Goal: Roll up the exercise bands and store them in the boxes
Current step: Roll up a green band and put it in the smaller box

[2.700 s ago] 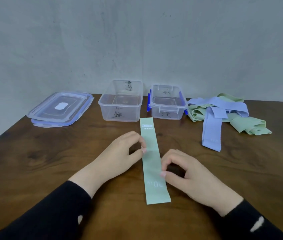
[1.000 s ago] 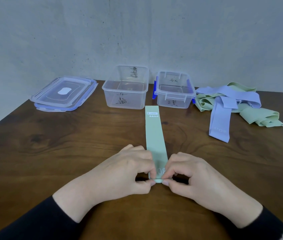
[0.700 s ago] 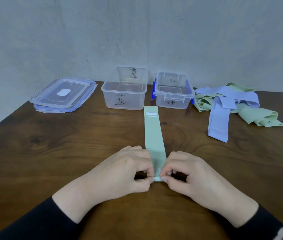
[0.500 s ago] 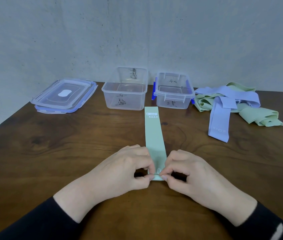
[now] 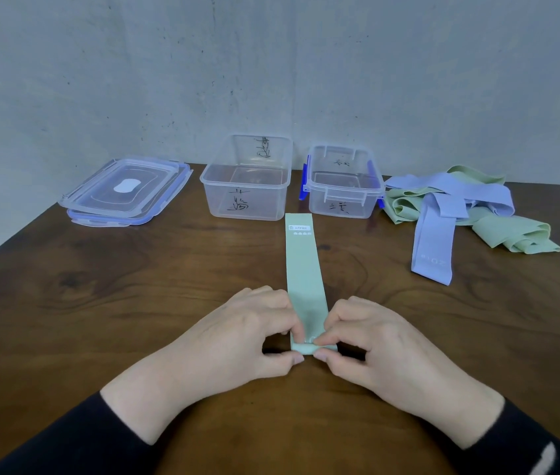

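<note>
The green band (image 5: 304, 269) lies flat on the bench (image 5: 134, 303), its far end just in front of the gap between the two open boxes (image 5: 247, 178), and its near end, flat a few seconds ago, is now turned over into a small first curl. The left hand (image 5: 237, 341) and right hand (image 5: 371, 344) each pinch that curl between thumb and fingertips. Rolling has only begun; most of the band is unrolled, and the pile of bands (image 5: 460, 207) right of the boxes waits untouched.
</note>
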`<move>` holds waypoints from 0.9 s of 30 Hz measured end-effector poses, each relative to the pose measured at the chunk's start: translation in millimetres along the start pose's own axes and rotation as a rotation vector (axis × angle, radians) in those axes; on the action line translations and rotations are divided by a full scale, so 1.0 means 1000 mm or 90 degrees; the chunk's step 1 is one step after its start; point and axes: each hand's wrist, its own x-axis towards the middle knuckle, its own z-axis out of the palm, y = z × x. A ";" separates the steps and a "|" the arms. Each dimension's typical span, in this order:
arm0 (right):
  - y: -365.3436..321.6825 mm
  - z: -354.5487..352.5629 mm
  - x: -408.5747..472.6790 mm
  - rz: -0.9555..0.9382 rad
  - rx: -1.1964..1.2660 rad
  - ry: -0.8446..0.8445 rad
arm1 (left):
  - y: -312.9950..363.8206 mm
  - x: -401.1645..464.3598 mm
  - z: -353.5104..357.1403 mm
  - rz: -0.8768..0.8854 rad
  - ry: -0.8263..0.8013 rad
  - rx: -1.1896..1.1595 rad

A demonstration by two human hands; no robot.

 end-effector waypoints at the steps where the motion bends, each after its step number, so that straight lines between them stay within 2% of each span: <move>1: -0.001 -0.001 0.000 0.006 0.007 0.002 | 0.000 0.000 0.001 -0.001 0.005 -0.003; 14: 0.006 -0.008 0.009 -0.023 -0.002 -0.043 | -0.001 0.002 0.001 -0.005 0.031 -0.018; 22: 0.009 -0.011 0.017 0.001 0.026 -0.059 | -0.002 0.008 0.000 0.038 0.029 0.050; 27: 0.011 -0.012 0.020 0.029 0.070 -0.079 | -0.007 0.014 -0.001 0.055 0.017 0.040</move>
